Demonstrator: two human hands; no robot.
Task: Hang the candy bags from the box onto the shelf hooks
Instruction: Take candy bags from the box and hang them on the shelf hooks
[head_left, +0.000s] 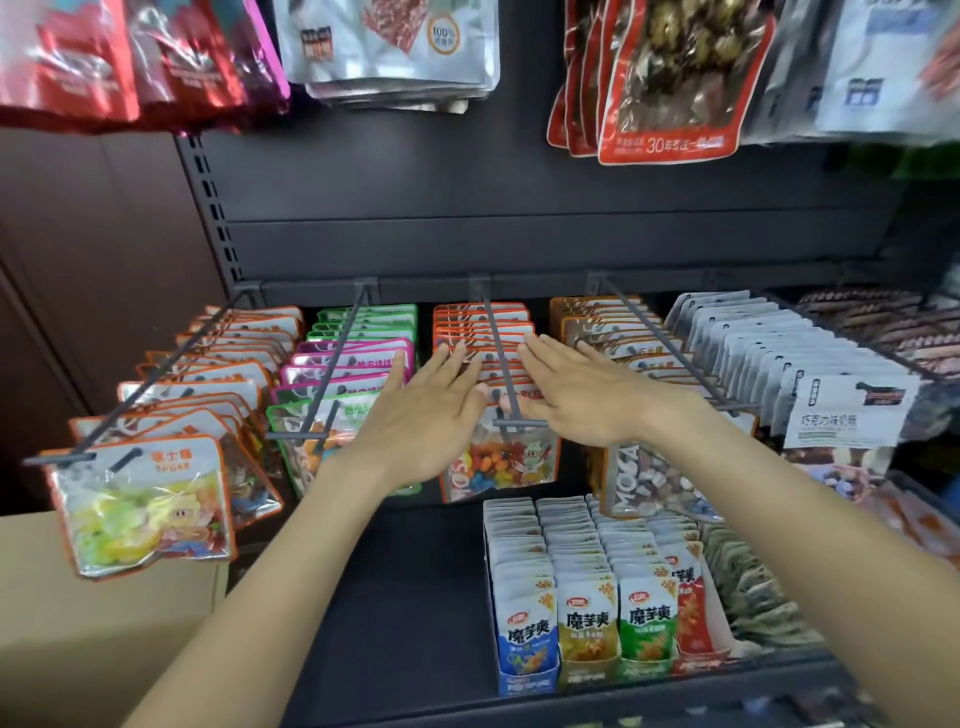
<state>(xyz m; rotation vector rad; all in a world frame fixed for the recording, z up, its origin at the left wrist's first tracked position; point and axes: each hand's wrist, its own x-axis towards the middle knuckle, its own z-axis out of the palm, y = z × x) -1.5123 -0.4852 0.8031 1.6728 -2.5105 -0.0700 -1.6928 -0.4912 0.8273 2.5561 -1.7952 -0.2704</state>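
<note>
**Floor:** Where are the hands relative to the candy?

**Me:** I see both spread flat, fingers straight, gripping nothing. My left hand lies to the left of the middle hook, my right hand to its right, fingertips over the orange-edged candy bags strung on that hook. The front bag, full of coloured sweets, hangs just below and between the two wrists.

**Floor:** Touching them?

**Me:** I can't tell whether the palms press on the bag tops or hover above.

**Floor:** Counts?

**Me:** Four candy hooks in that row that I can make out: the far-left row of orange bags, the green and pink bags, the middle one, and a row with brown-edged bags on the right. Bags per hook overlap too tightly to count. One cardboard box sits lower left, and the snack tray on the shelf below shows four front packets.
</note>
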